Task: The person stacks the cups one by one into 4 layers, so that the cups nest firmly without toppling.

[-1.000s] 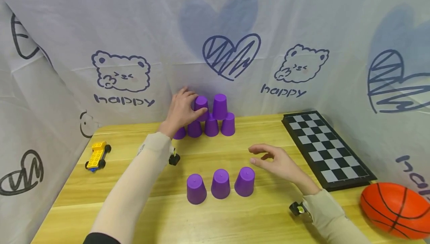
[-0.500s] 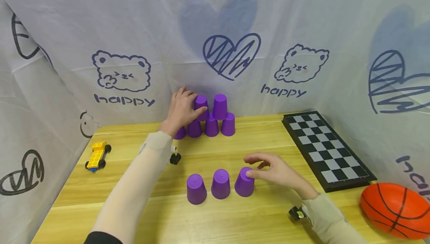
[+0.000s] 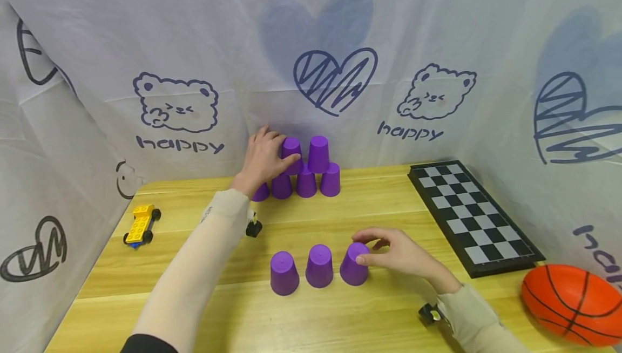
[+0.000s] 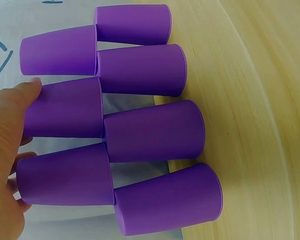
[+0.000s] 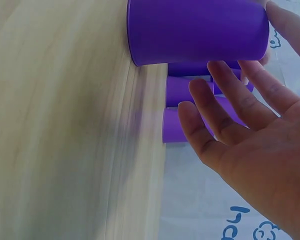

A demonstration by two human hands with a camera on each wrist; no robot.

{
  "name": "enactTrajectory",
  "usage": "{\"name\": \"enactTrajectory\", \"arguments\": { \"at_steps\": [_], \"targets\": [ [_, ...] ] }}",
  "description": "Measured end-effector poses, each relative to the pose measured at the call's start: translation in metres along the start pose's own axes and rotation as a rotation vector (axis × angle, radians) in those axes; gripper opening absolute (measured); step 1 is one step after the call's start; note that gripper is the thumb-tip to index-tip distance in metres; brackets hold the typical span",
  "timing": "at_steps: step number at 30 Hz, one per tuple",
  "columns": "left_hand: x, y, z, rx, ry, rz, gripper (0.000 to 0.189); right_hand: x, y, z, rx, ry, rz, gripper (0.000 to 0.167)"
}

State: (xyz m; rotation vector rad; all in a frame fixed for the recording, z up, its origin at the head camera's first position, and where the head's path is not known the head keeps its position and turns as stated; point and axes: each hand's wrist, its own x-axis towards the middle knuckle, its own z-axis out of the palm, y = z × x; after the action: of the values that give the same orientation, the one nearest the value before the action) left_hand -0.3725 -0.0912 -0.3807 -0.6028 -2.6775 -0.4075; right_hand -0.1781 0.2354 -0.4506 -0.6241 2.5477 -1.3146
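Observation:
Purple cups stand upside down in a two-row stack at the table's back. My left hand (image 3: 262, 158) rests around its left end, thumb on the upper row's middle cup (image 4: 65, 107). Its other fingers are partly hidden behind the upper left cup (image 4: 65, 175). The upper right cup (image 3: 318, 154) stands free of the hand. Nearer me, three cups form a row: a left cup (image 3: 284, 273), a middle cup (image 3: 319, 266) and a right cup (image 3: 354, 266). My right hand (image 3: 396, 253) pinches the right one near its top, thumb in front; the remaining fingers are spread.
A yellow toy car (image 3: 141, 226) sits at the left of the wooden table (image 3: 194, 288). On the right lie a black-and-white checkerboard (image 3: 471, 218) and an orange basketball-patterned object (image 3: 573, 304). A printed white cloth (image 3: 243, 72) hangs right behind the stack.
My right hand has moved left onto the right cup of the near row, and its thumb and finger have closed on it. The left hand has stayed at the stack.

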Motion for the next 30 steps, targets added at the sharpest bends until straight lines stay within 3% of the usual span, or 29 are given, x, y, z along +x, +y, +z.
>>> {"name": "enactTrajectory", "arguments": {
  "at_steps": [9, 15, 30],
  "targets": [
    [0.0017, 0.0011, -0.0027, 0.002, -0.042, -0.001, 0.069, -0.0013, 0.0016, -0.0013, -0.039, -0.040, 0.013, 0.058],
    [0.0018, 0.0009, -0.0033, 0.013, -0.037, 0.003, 0.069, -0.0019, 0.0026, -0.0021, -0.032, -0.062, -0.001, 0.062],
    [0.0021, 0.0001, -0.0037, 0.023, -0.038, 0.003, 0.070, -0.0023, 0.0030, -0.0014, -0.022, -0.052, -0.001, 0.052]
  ]
}}
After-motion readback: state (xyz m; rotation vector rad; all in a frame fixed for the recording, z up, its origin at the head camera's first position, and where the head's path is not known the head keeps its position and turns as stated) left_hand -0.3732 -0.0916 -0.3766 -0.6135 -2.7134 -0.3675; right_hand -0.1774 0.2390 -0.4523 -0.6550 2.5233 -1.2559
